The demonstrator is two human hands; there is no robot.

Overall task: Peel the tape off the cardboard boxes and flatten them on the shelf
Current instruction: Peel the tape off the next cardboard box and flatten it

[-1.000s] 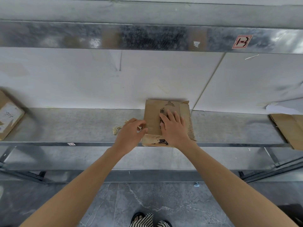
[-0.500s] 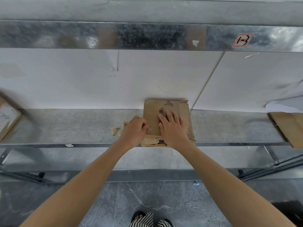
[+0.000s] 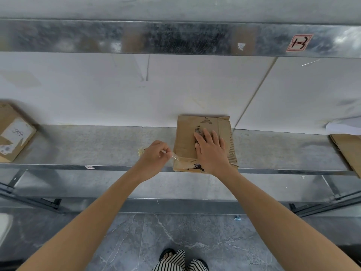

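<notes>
Cardboard box (image 3: 195, 137), already pressed flat, lies on the metal shelf (image 3: 97, 145) a little right of the middle, its far edge against the white back wall (image 3: 175, 90) and its near edge reaching the shelf's front lip. Black printed marks show on its top face, and a torn strip along its right side bares the corrugated ribs. The right hand (image 3: 212, 151) rests on top of the box, palm down and fingers spread, holding nothing. The left hand (image 3: 156, 157) hovers just beside the box's near-left corner, its thumb and forefinger pinched on a strip of clear tape (image 3: 175, 157); the strip stretches from the fingertips to that corner, where it remains stuck to the cardboard. A small crumpled scrap of yellowish tape (image 3: 141, 151) sits on the shelf behind the left hand.

At the shelf's left end another cardboard box (image 3: 13, 132) stands tilted, a white label with handwriting on its face. At the right end a sheet of flat cardboard (image 3: 346, 151) overhangs the front lip, with white paper (image 3: 343, 127) just beyond it against the wall. Above, the front rail of an upper shelf (image 3: 175, 39) carries a red-bordered label (image 3: 298, 43) near its right end. Below, a marbled grey floor (image 3: 136, 241) shows, with striped trousers (image 3: 175, 261) and dark sandals at the bottom edge.
</notes>
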